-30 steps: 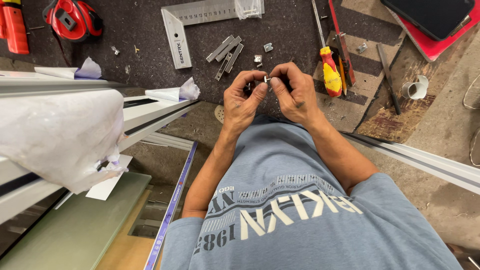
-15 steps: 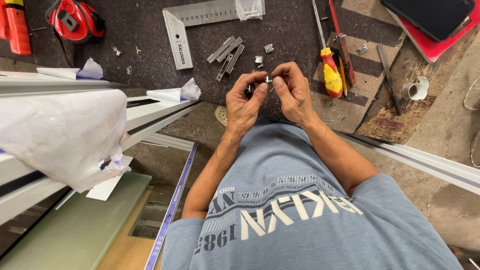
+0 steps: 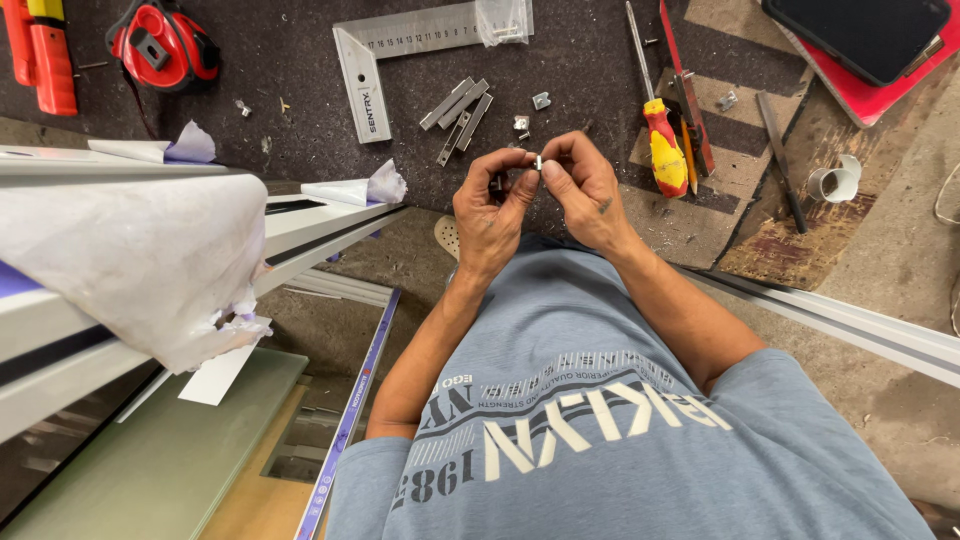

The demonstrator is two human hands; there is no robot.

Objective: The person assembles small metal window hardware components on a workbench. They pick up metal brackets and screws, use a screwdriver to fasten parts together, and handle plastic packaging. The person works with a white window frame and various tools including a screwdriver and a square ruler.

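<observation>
Above the dark mat (image 3: 300, 60), you are holding a tiny metal piece (image 3: 537, 162) between both hands. Your left hand (image 3: 490, 205) and right hand (image 3: 585, 185) are pinching it together with their fingertips. Flat metal strips (image 3: 460, 110) and a red and yellow screwdriver (image 3: 660, 140) are lying near.

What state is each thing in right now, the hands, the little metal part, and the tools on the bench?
Left hand: fingers curled, pinching the small metal part.
Right hand: fingertips pinching the same part.
Small metal part: held between both hands above the bench.
Screwdriver: lying flat, untouched.
Metal square: lying flat.
Tape measure: lying on the bench.
</observation>
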